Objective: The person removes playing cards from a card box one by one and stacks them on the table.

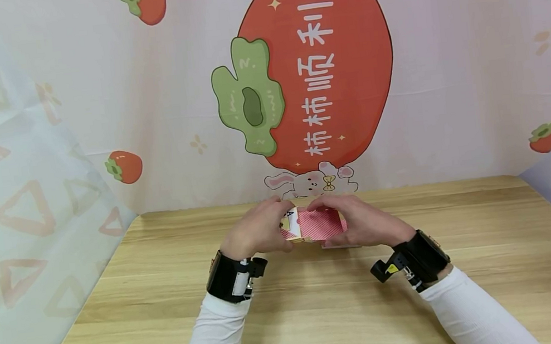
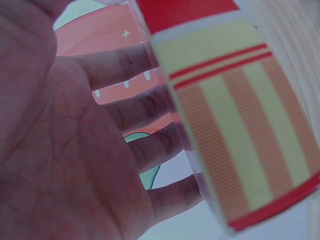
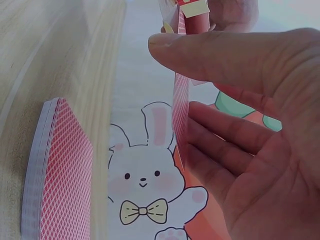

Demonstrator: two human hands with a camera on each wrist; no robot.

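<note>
My left hand grips a playing card box with red, cream and brown-striped sides. In the left wrist view, its fingers run behind the box's edge. A white panel marked with an A shows beside these fingers in the head view. My right hand pinches a red-patterned playing card between thumb and fingers, its far end right at the box; whether it is one card or several, I cannot tell. Below the right hand, a squared deck of red-backed cards lies on the table.
The wooden table reaches back to a white cloth backdrop with a large printed persimmon and a rabbit. Both wrists wear black camera straps, and the sleeves are white.
</note>
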